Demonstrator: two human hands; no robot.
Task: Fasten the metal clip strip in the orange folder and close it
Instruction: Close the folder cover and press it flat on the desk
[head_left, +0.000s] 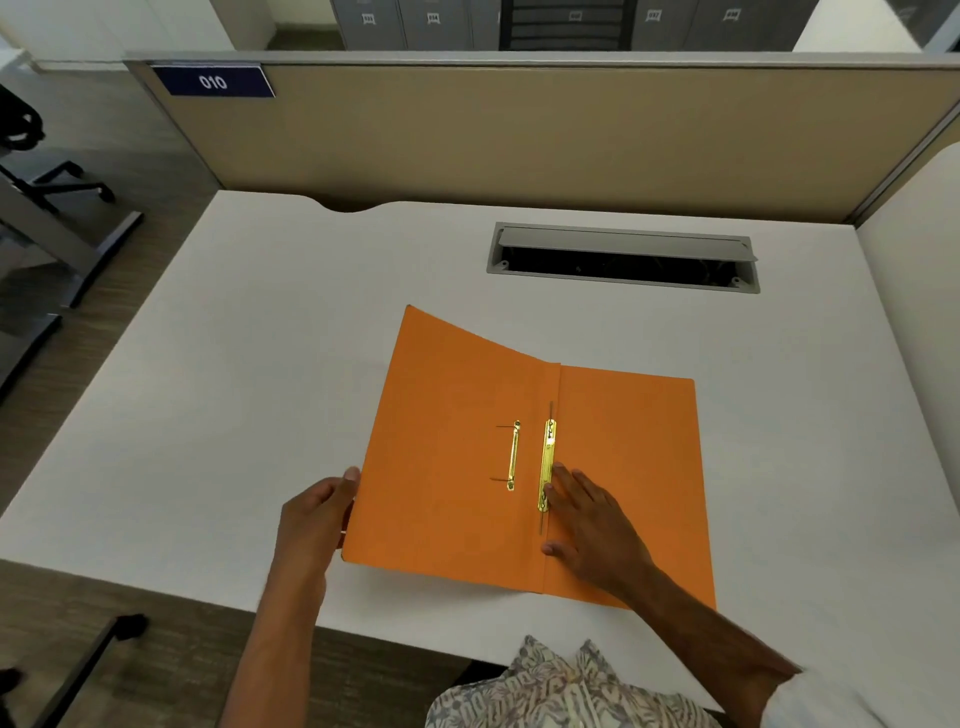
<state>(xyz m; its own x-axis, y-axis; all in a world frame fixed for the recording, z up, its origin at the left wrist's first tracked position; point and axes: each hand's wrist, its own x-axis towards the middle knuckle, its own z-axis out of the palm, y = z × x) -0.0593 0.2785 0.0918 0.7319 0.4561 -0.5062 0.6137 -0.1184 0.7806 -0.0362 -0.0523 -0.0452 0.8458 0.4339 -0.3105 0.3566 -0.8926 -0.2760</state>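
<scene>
An orange folder (623, 457) lies open on the white desk (260, 364), its left cover (447, 415) lifted off the surface. My left hand (317, 519) grips that cover's outer edge. A brass clip strip (547, 465) runs along the spine fold, and a second brass bar (513, 455) sits on the inside of the left cover. My right hand (587, 525) rests flat on the right half, its fingertips touching the lower end of the strip.
A grey cable hatch (623, 257) stands open in the desk behind the folder. A tan partition (519, 135) with a "010" sign closes the back. Chair legs and desk frames stand on the floor to the left. The desk's front edge is near my body.
</scene>
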